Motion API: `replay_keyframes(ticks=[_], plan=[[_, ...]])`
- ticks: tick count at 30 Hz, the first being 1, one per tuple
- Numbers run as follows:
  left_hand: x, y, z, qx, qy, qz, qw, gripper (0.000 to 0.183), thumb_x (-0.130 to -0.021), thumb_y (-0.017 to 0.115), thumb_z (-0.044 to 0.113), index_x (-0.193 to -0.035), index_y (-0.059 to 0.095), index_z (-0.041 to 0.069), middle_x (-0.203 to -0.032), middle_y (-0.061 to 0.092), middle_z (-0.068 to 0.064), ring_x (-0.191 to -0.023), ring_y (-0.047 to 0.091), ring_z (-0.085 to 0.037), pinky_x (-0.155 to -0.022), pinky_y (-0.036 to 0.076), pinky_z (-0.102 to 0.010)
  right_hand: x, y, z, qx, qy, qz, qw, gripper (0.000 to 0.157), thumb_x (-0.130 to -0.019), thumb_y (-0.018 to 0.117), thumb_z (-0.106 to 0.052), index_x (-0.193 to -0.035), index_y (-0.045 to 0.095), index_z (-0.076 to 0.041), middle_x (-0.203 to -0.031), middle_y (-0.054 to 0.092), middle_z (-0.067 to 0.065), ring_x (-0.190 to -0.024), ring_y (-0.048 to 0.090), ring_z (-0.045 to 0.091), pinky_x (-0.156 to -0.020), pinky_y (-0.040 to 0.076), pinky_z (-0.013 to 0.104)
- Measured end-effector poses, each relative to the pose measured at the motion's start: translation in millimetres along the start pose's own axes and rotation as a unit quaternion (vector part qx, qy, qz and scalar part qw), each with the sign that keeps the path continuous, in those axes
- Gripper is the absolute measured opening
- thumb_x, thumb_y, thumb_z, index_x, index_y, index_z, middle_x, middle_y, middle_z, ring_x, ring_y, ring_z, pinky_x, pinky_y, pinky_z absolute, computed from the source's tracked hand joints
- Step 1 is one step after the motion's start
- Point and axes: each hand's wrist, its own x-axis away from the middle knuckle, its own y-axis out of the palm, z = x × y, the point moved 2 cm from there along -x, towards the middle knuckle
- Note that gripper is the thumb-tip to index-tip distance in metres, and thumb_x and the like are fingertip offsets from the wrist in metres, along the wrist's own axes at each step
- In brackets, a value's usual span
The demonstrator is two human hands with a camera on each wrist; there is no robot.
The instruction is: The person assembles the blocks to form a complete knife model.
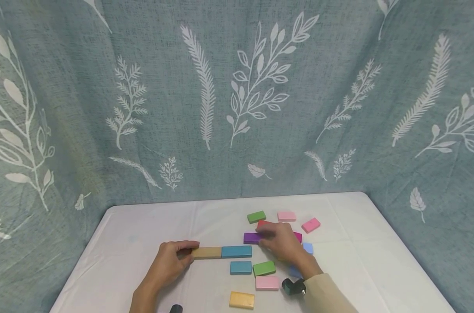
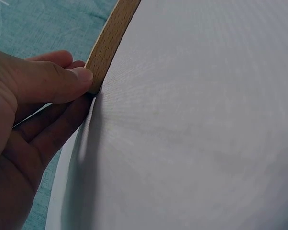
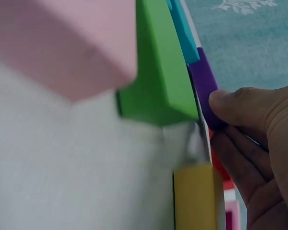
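Note:
On the white tabletop, a plain wooden block and a blue-teal block lie end to end in a row. My left hand pinches the wooden block's left end between thumb and fingers; the left wrist view shows the thumb on its face. Behind the row's right end, my right hand pinches a purple block by its right end. In the right wrist view the thumb presses on that purple block. A red block and a magenta block are partly hidden by the right hand.
Nearer me lie a second teal block, a green block, a pale pink block and a yellow block. Farther back are another green block and pink ones. A patterned curtain hangs behind the table.

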Motion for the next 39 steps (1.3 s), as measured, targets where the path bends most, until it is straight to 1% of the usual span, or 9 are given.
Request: replay_keyframes(ticks=[5, 7, 13, 19, 23, 29, 33, 39], plan=[[0.0, -0.8, 1.0, -0.009, 0.003, -0.001, 1.0000, 0.036, -0.087, 0.082, -0.010, -0.118, 0.083, 0.010, -0.119, 0.083, -0.005, -0.115, 0.079, -0.027, -0.103, 0.065, -0.041, 14.0, -11.4, 7.3, -0.001, 0.013, 0.035, 0.999, 0.035, -0.091, 0.086, -0.008, -0.125, 0.083, -0.016, -0.123, 0.083, -0.002, -0.124, 0.076, 0.024, -0.112, 0.060, 0.053], [0.0, -1.5, 1.5, -0.015, 0.004, 0.000, 0.9999, 0.037, -0.087, 0.083, -0.010, -0.118, 0.083, 0.010, -0.119, 0.083, -0.006, -0.116, 0.079, -0.028, -0.104, 0.064, -0.042, 18.6, -14.5, 9.7, 0.005, 0.018, 0.041, 0.999, 0.034, -0.091, 0.087, -0.008, -0.124, 0.083, -0.017, -0.122, 0.083, -0.003, -0.123, 0.076, 0.025, -0.111, 0.061, 0.053], [0.1, -2.2, 1.6, -0.020, 0.002, 0.002, 0.9998, 0.037, -0.086, 0.083, -0.009, -0.117, 0.084, 0.010, -0.119, 0.084, -0.006, -0.116, 0.079, -0.028, -0.104, 0.064, -0.043, 28.8, -17.3, 14.2, 0.007, 0.029, 0.026, 0.999, 0.034, -0.091, 0.088, -0.008, -0.123, 0.083, -0.018, -0.122, 0.083, -0.005, -0.122, 0.076, 0.023, -0.109, 0.062, 0.053], [0.2, -2.0, 1.3, -0.018, 0.002, -0.001, 0.9998, 0.036, -0.087, 0.083, -0.009, -0.118, 0.084, 0.010, -0.119, 0.084, -0.005, -0.116, 0.079, -0.027, -0.104, 0.064, -0.043, 35.8, -18.0, 11.0, -0.002, 0.016, 0.015, 1.000, 0.033, -0.088, 0.089, -0.008, -0.119, 0.085, -0.018, -0.116, 0.083, -0.007, -0.115, 0.078, 0.020, -0.105, 0.064, 0.051], [-0.3, -2.3, 1.7, -0.019, 0.007, 0.001, 0.9998, 0.037, -0.087, 0.083, -0.009, -0.118, 0.083, 0.010, -0.119, 0.084, -0.005, -0.116, 0.079, -0.027, -0.105, 0.064, -0.044, 35.6, -16.1, 7.9, -0.002, 0.003, 0.010, 1.000, 0.033, -0.088, 0.089, -0.008, -0.120, 0.084, -0.016, -0.117, 0.083, -0.005, -0.115, 0.078, 0.021, -0.105, 0.064, 0.048], [-0.5, -2.1, 1.6, -0.010, 0.006, -0.004, 0.9999, 0.037, -0.088, 0.082, -0.009, -0.119, 0.083, 0.010, -0.119, 0.083, -0.005, -0.117, 0.079, -0.027, -0.105, 0.064, -0.045, 34.7, -12.8, 4.7, -0.016, 0.000, -0.008, 1.000, 0.035, -0.090, 0.086, -0.005, -0.124, 0.083, -0.014, -0.121, 0.083, -0.003, -0.120, 0.077, 0.022, -0.106, 0.063, 0.049], [-0.3, -1.9, 0.8, 0.001, 0.002, -0.009, 1.0000, 0.036, -0.088, 0.081, -0.009, -0.119, 0.083, 0.010, -0.119, 0.083, -0.004, -0.116, 0.079, -0.027, -0.105, 0.064, -0.045, 34.6, -11.0, 4.0, -0.016, -0.003, -0.009, 1.000, 0.036, -0.090, 0.087, -0.006, -0.124, 0.083, -0.015, -0.123, 0.083, -0.001, -0.123, 0.076, 0.023, -0.107, 0.063, 0.050], [0.0, -1.8, 1.6, -0.001, -0.001, -0.011, 0.9999, 0.037, -0.088, 0.081, -0.009, -0.119, 0.083, 0.010, -0.119, 0.083, -0.005, -0.117, 0.079, -0.027, -0.106, 0.063, -0.046, 34.6, -8.5, 3.4, -0.006, -0.009, -0.009, 1.000, 0.036, -0.090, 0.086, -0.007, -0.125, 0.083, -0.015, -0.123, 0.083, -0.002, -0.123, 0.076, 0.023, -0.107, 0.063, 0.050]])
